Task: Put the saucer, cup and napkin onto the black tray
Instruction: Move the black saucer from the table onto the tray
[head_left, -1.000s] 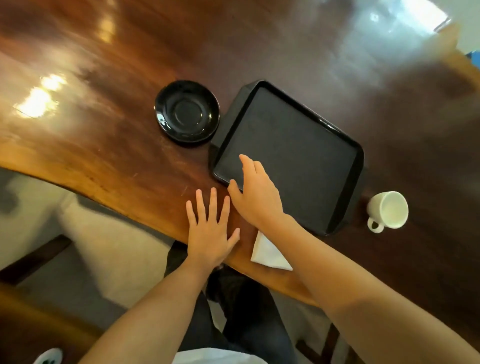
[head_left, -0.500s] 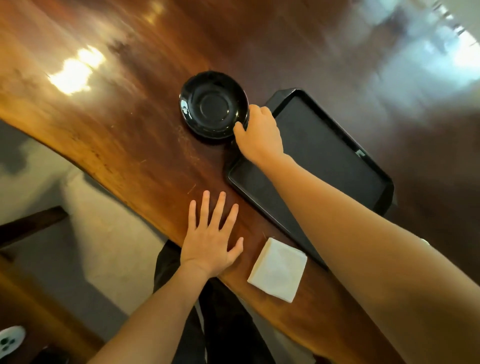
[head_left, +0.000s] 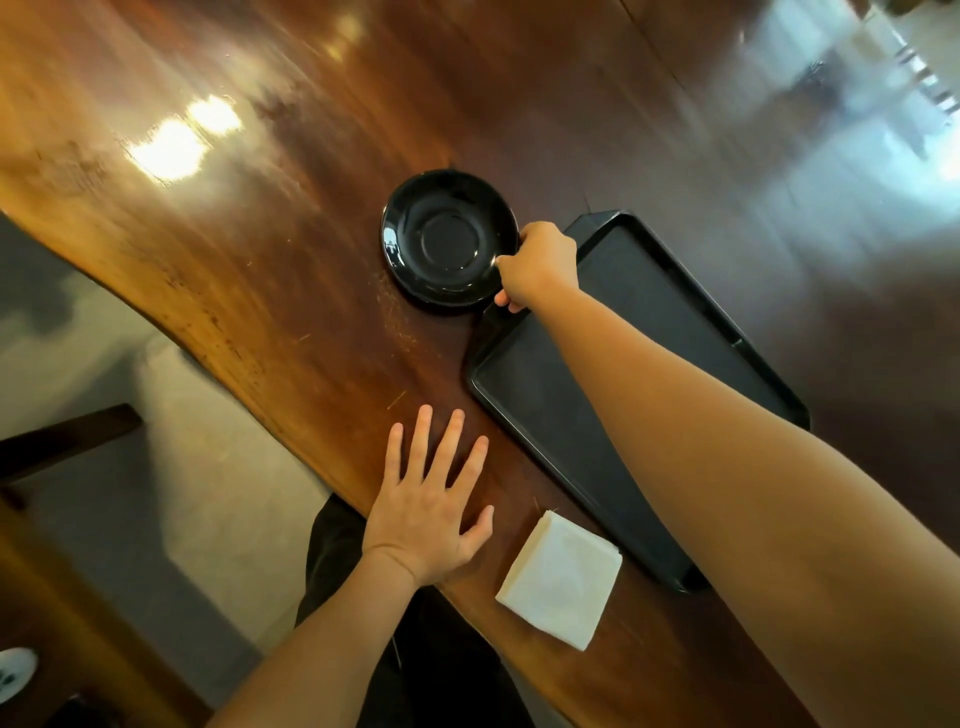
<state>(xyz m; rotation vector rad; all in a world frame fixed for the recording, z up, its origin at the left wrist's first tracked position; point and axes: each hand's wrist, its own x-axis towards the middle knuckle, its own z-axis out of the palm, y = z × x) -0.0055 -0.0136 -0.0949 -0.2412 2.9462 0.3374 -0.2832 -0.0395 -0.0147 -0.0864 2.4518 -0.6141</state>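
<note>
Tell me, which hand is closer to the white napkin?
Left. The left hand lies flat on the table right beside the napkin; the right hand is farther off, at the saucer.

surface (head_left: 260, 291): glossy dark wood, wavy near edge, light glare | saucer (head_left: 450, 238): black, on surface just left of tray's far corner | black tray (head_left: 649, 332): flat on surface, set diagonally | napkin (head_left: 561, 578): white, folded, near edge, beside tray's near side | left hand (head_left: 427, 506): flat on surface, fingers spread
</note>
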